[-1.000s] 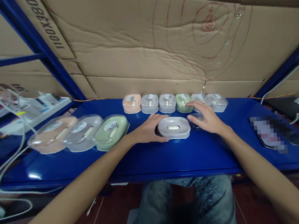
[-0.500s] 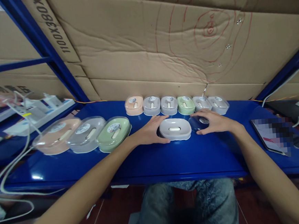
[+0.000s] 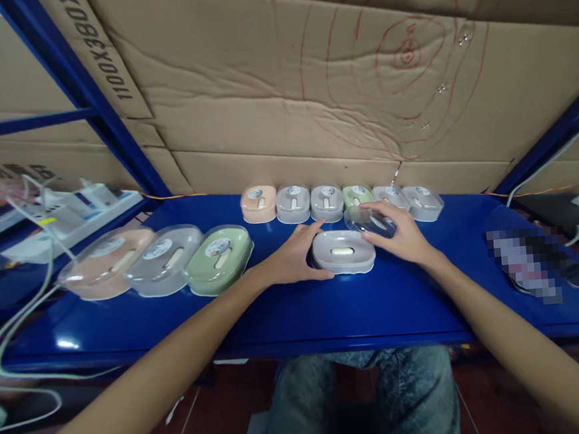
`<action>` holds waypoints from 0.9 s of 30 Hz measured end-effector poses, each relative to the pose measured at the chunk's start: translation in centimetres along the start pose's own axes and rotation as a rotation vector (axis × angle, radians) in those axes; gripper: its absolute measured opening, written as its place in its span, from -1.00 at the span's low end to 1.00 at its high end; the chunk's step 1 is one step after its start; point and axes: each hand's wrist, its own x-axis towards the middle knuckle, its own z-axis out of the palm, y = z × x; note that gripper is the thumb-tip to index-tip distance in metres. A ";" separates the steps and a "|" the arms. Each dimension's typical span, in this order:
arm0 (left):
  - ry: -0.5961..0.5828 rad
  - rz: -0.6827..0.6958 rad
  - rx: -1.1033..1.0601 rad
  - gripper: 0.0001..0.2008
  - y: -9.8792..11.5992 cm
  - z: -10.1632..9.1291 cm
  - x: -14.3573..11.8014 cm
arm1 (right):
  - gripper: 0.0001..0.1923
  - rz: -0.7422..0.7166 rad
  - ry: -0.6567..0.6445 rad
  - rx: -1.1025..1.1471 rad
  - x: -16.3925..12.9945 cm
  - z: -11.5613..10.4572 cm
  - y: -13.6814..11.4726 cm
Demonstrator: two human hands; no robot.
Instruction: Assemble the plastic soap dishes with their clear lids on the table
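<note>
Item: grey soap-dish base (image 3: 343, 251), uncovered, with a pale oval insert at its middle. It was set on the blue worktop (image 3: 297, 310) about midway between the front and rear edges, near the centre of its length.

Left hand (image 3: 292, 257): laid against the left end of the base, fingers curved around it and thumb toward the rear, steadying it.

Right hand (image 3: 401, 235): closed around a clear plastic lid (image 3: 368, 220), fingers over its far side. The lid was held tilted, just above and behind the right rear part of the base; contact between the two could not be told.

Step in hand, as judged: the lid was being brought over the base for closing. The next move would call for the lid to be levelled, squared with the oval rim and pressed down while the base was kept from sliding.

Also recorded:
- Rear edge: a row of six lidded soap boxes, the peach one (image 3: 258, 203) at its left end and the clear-grey one (image 3: 423, 203) at its right.
- Left part: three larger-looking lidded boxes in a slanting row, peach (image 3: 107, 263), grey (image 3: 164, 260), green (image 3: 218, 259).
- Beyond the left edge: white cables (image 3: 17, 319) and a white power strip (image 3: 69, 217).
- Behind the rear edge: a cardboard sheet (image 3: 310, 95) with red scribbles.
- Right part: a blurred flat object (image 3: 526, 262).
</note>
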 end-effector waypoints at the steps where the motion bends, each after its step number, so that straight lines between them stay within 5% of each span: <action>1: 0.009 0.015 -0.004 0.29 0.1 0.2 0.0 | -0.44 -0.047 -0.003 0.014 0.0 0.5 -0.6; 11: 0.024 0.083 -0.044 0.26 0.9 1.1 0.2 | -0.35 -0.150 0.008 0.020 -0.5 2.4 -2.4; 27: 0.046 0.058 -0.037 0.27 1.0 1.6 0.2 | -0.35 -0.099 -0.075 -0.006 -0.6 3.3 -3.2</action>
